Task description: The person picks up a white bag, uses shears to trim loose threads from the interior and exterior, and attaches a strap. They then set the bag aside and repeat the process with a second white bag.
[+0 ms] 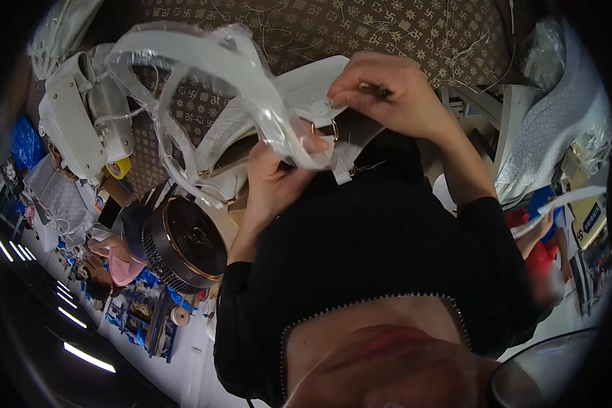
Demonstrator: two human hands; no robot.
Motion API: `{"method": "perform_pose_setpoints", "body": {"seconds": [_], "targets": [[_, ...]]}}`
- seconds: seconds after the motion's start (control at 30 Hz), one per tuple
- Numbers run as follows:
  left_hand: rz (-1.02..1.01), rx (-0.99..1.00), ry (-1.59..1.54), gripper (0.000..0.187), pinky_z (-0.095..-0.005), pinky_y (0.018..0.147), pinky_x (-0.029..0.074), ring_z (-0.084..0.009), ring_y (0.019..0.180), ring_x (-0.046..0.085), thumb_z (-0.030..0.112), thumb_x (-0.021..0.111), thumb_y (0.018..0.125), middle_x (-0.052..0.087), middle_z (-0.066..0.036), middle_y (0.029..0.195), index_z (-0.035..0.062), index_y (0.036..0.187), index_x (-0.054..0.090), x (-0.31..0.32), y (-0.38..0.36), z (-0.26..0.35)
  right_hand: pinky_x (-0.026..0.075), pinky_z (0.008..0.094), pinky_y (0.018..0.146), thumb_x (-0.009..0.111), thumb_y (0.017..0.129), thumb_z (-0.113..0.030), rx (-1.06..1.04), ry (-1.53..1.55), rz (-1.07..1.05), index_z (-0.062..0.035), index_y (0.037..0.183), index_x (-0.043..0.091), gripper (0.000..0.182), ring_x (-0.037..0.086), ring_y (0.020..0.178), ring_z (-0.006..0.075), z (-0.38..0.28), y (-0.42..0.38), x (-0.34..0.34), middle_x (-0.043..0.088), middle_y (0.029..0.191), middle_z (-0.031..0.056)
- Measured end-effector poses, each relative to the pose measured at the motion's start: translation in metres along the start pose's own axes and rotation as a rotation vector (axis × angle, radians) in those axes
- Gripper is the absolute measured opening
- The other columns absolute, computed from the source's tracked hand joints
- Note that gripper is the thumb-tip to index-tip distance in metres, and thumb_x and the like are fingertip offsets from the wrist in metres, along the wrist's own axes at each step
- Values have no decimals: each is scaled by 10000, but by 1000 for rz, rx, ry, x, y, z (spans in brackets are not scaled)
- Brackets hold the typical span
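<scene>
A white bag (311,80) with a gold ring (335,130) lies in front of the black-clothed torso. Clear plastic wraps its long white strap (251,75), which loops up and to the left. My left hand (275,173) is closed on the strap's lower end, beside the gold hardware. Above and to the right, my right hand (391,95) has its fingers bent together at the bag's upper edge. A small dark thing (375,90) shows among those fingers, too small to name.
Brown patterned cloth (415,34) covers the surface beyond the bag. Other white bags (71,119) lie at the left, above a round black fan (187,234). A person in pink (124,262) is at lower left, and one in red (538,258) at right.
</scene>
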State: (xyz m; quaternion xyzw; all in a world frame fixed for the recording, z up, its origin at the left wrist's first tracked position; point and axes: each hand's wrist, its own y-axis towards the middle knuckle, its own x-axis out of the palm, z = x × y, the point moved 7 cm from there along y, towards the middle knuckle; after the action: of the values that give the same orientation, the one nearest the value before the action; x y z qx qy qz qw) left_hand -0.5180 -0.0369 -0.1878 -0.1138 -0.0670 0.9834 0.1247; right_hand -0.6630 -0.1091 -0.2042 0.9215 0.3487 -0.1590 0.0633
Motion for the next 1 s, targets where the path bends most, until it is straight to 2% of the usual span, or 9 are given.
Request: {"method": "perform_pose_setpoints", "body": {"seconds": [0.03, 0.17, 0.3, 0.47, 0.57, 0.67, 0.8, 0.9, 1.0], "targets": [[12, -11, 54, 212, -331, 883, 403, -185, 911, 583, 110, 716, 710, 623, -61, 947, 62, 897, 630, -2, 0, -2, 467, 224, 640, 640, 783, -68, -14, 33, 101, -42, 994, 637, 212, 582, 715, 125, 1, 2, -7, 592, 789, 36], [75, -236, -236, 547, -443, 1084, 7, -236, 1063, 528, 294, 743, 692, 610, -74, 1056, 50, 1120, 505, 3, 4, -18, 452, 230, 650, 605, 811, -56, 25, 153, 270, -14, 936, 643, 138, 563, 743, 95, 1, -6, -22, 598, 854, 49], [20, 20, -144, 664, -472, 1068, -87, -215, 1142, 461, 323, 776, 635, 599, -49, 1068, 56, 1162, 472, 4, 13, -1, 454, 224, 667, 584, 798, -31, -34, 199, 153, -1, 928, 636, 143, 574, 763, 105, -4, -22, -20, 610, 936, 69], [-29, 23, 4, 691, -476, 1064, -95, -193, 1112, 465, 291, 782, 616, 620, -16, 978, 42, 1179, 467, 7, 7, -6, 520, 275, 607, 695, 661, -12, -101, -39, 61, -78, 884, 656, 236, 637, 780, 206, -11, -41, 0, 618, 928, 81], [-23, 145, 156, 655, -470, 1067, -76, -186, 1093, 468, 229, 762, 640, 635, -2, 888, 37, 1190, 463, 8, 6, -6, 472, 234, 505, 716, 604, -52, -243, -254, 144, -152, 875, 654, 295, 607, 636, 143, -13, -45, 6, 619, 881, -35], [6, 210, 112, 622, -468, 1068, -60, -189, 1096, 469, 167, 740, 658, 639, 7, 813, 43, 1199, 458, 8, 5, 0, 463, 235, 495, 706, 593, -50, -270, -223, 173, -157, 865, 655, 296, 601, 622, 129, -8, -48, 7, 616, 850, -34], [53, 297, 187, 494, -476, 1069, -37, -213, 1095, 466, 114, 733, 653, 616, 9, 888, 65, 1106, 544, 9, 3, 3, 463, 230, 501, 698, 604, -42, -302, -223, 202, -159, 860, 654, 284, 601, 624, 124, -11, -46, 5, 616, 836, -33], [96, 419, 254, 388, -476, 1073, -17, -232, 1066, 474, 91, 746, 632, 593, 10, 937, 116, 994, 609, 15, -5, -2, 513, 258, 544, 700, 656, -14, -237, -183, 165, -92, 833, 650, 200, 635, 693, 182, -9, -44, 5, 626, 808, 45], [193, 284, 149, 281, -472, 1081, 26, -230, 984, 501, 103, 783, 588, 572, 23, 925, 213, 816, 659, 13, -7, -8, 512, 252, 539, 694, 663, -10, -251, -146, 137, -88, 818, 639, 182, 635, 697, 173, -10, -41, 4, 627, 802, 45]]}}
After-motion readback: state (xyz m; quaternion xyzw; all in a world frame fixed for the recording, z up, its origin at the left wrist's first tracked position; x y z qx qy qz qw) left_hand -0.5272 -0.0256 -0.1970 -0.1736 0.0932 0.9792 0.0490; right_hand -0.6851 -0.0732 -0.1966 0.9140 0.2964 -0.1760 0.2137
